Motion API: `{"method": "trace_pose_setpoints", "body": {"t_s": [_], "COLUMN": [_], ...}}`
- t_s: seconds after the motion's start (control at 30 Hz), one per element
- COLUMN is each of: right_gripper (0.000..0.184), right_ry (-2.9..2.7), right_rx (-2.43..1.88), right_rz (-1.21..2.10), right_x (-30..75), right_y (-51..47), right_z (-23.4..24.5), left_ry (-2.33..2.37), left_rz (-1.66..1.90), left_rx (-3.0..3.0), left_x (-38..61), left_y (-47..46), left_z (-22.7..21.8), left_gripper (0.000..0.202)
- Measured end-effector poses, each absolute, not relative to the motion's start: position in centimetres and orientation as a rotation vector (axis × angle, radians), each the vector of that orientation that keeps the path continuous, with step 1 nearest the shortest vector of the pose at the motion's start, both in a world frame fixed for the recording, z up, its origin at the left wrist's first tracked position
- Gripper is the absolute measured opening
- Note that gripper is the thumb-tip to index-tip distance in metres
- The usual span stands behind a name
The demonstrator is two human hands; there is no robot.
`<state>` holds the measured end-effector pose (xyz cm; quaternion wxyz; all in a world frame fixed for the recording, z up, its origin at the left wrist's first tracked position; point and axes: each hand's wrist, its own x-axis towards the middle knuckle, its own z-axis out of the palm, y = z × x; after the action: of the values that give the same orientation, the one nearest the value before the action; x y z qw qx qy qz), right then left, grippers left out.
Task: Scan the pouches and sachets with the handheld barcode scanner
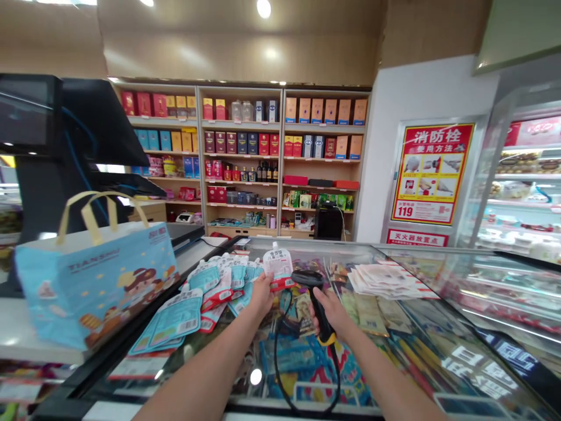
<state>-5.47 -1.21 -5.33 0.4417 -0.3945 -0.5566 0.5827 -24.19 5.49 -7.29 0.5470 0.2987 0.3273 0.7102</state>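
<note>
Blue, the printed bag point(100, 286) stands on the left, and beside it a heap of pouches point(208, 280) spreads over the glass counter point(255, 377). Here's the left hand point(263, 293), pinching a single pouch point(279, 262), spout up! The right hand point(332, 313) wraps a black scanner point(322, 320), its head just beside that pouch; farther right, white packets point(385, 282) lie piled.
</note>
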Motion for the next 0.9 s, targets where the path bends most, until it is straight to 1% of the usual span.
{"method": "trace_pose_setpoints", "body": {"t_s": [0.17, 0.27, 0.43, 0.63, 0.83, 0.9], "right_gripper": [0.038, 0.035, 0.031, 0.033, 0.033, 0.034], "right_ry": [-1.494, -1.504, -1.471, -1.461, -1.48, -1.486], "right_rx": [-0.991, -1.026, -1.035, -1.051, -1.055, -1.045], "right_rz": [1.43, 1.423, 1.461, 1.484, 1.489, 1.486], "right_x": [-5.0, -4.8, -4.8, -4.7, -4.8, -4.9], "right_y": [-1.6, -1.9, -2.2, -2.4, -2.8, -2.8], "right_z": [-5.3, -5.1, -4.7, -4.5, -4.1, -4.1], "left_ry": [0.78, 0.8, 0.821, 0.829, 0.88, 0.883], "left_rz": [1.845, 1.863, 1.894, 1.913, 1.887, 1.892], "left_rx": [0.654, 0.632, 0.595, 0.557, 0.559, 0.55], "left_x": [-23.8, -23.9, -24.4, -24.7, -24.9, -24.9], "left_y": [4.9, 5.0, 5.4, 5.6, 5.8, 5.8], "left_z": [-6.2, -6.2, -6.5, -6.4, -6.5, -6.5], "left_gripper": [0.017, 0.021, 0.019, 0.01, 0.015, 0.013]}}
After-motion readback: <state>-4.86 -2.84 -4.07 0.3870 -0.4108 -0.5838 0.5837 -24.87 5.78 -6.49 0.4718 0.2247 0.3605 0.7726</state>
